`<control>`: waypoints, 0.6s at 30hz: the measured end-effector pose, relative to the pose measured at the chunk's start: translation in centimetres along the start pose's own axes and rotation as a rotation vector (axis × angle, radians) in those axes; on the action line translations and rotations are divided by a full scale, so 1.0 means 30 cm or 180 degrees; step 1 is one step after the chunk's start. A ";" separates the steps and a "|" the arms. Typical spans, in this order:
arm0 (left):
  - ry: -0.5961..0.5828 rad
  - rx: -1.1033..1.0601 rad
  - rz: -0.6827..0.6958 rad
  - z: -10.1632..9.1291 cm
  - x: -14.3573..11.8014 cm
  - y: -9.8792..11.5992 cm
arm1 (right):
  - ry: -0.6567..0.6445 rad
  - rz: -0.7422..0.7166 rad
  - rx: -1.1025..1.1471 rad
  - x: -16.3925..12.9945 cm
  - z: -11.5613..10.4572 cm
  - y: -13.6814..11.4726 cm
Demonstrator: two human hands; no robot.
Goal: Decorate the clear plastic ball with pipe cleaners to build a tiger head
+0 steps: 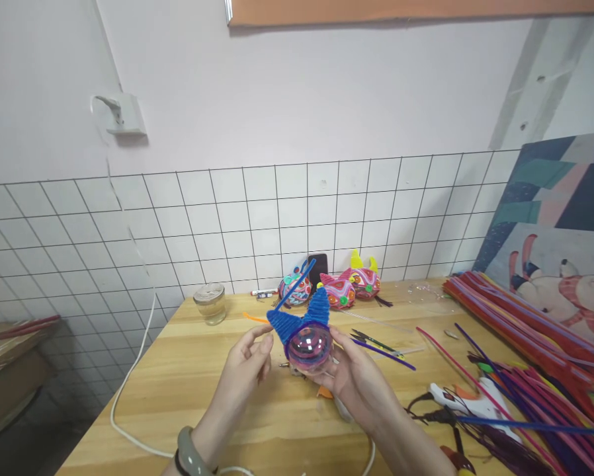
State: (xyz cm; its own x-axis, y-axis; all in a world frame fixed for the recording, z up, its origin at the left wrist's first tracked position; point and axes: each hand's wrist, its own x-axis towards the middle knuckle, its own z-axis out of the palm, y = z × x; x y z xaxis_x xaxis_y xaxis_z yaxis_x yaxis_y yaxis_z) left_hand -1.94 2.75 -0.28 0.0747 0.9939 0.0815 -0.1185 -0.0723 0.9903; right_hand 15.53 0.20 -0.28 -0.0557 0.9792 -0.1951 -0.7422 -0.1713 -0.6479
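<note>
A clear plastic ball [309, 346] topped with blue pipe-cleaner ears [301, 318] is held above the wooden table [188, 383], cupped from below in the right hand [356, 377]. The left ear's edge is pinched by the fingers of the left hand [245, 370], and a loose blue pipe-cleaner end [297, 284] sticks up from the ears. Behind, three finished colourful ball figures [339, 287] are lined up against the tiled wall beside a glass jar [210, 303]. A white glue gun [458, 400] is lying to the right, near heaped pipe cleaners [530, 330]
</note>
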 end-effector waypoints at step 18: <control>-0.1087 -0.0951 -0.0238 0.022 -0.033 -0.038 | -0.0019 -0.0267 -0.0148 -0.039 0.038 0.046</control>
State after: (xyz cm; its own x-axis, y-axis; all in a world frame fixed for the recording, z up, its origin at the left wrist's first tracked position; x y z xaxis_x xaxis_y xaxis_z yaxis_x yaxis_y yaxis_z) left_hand -1.22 1.80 -1.42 0.4099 0.9074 0.0929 -0.3768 0.0757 0.9232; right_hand 13.81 -1.07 -0.08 0.0011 0.9909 -0.1345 -0.7125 -0.0936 -0.6954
